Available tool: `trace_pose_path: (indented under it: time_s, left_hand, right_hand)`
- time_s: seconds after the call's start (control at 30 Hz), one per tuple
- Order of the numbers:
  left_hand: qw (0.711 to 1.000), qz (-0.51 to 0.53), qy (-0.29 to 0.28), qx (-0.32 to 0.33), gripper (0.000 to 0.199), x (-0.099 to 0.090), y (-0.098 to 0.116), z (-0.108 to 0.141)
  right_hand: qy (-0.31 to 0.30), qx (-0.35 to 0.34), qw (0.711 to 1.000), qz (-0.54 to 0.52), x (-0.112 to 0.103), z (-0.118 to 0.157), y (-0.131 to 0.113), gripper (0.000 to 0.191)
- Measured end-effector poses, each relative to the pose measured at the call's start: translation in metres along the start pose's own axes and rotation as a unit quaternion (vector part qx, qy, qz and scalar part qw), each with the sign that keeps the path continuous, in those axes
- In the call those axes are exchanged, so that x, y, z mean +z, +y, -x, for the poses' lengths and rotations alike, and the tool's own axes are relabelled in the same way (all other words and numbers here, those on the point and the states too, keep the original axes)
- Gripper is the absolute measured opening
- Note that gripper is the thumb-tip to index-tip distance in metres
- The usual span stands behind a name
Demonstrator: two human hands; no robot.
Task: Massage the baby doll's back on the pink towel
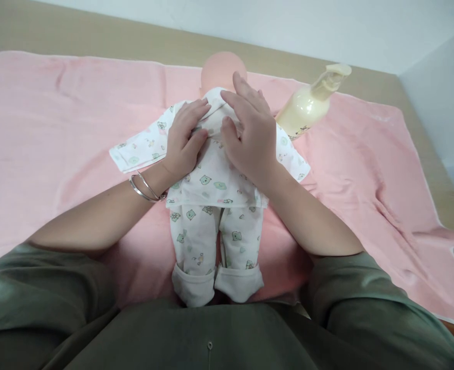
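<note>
A doll in a white printed top (215, 180) and matching trousers (238, 236) lies on a pink blanket (76, 118), its round head (223, 72) at the far end. My left hand (186, 139) rests on the left upper side of the top near the collar, fingers spread and holding nothing. Over the right upper side of the top is my right hand (252, 128), its fingers apart and raised a little, with nothing in them. The trouser cuffs are folded up. Both sleeves stretch out sideways.
A cream pump bottle (306, 108) is on the blanket just right of the doll's head and my right hand. The wooden table edge (134, 33) shows beyond the blanket, with a white wall (250, 23) behind it.
</note>
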State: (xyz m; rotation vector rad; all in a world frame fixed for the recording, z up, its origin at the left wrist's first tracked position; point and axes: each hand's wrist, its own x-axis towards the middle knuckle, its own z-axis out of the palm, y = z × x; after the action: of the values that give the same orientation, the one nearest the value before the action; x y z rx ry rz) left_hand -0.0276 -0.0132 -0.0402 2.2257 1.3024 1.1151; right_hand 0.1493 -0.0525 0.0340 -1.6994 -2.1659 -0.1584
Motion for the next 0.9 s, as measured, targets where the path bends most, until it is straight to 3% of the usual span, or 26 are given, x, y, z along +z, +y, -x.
trace_pose_path:
  time_s: [0.07,0.3,0.53,0.73,0.9]
  left_hand:
    - [1.000,0.007,0.005,0.016,0.059,0.000,0.000,0.000]
    - [1.000,0.005,0.008,-0.001,0.061,0.001,-0.002,0.001]
    - [0.996,0.062,0.021,0.058,0.070,0.002,-0.010,0.002]
    - [0.966,0.208,0.051,0.143,0.058,0.017,-0.045,-0.004]
    - [0.963,0.213,0.070,0.148,0.043,0.019,-0.045,-0.002]
  right_hand:
    - [0.003,-0.003,1.000,-0.005,0.003,-0.001,0.000,0.057]
    - [-0.077,0.013,0.996,-0.040,0.009,-0.007,0.001,0.059]
    - [-0.005,0.025,0.999,-0.028,-0.009,-0.005,0.000,0.056]
    - [0.059,0.011,0.979,-0.197,0.004,-0.007,0.003,0.051]
    - [0.043,0.013,0.978,-0.204,0.014,-0.005,0.002,0.052]
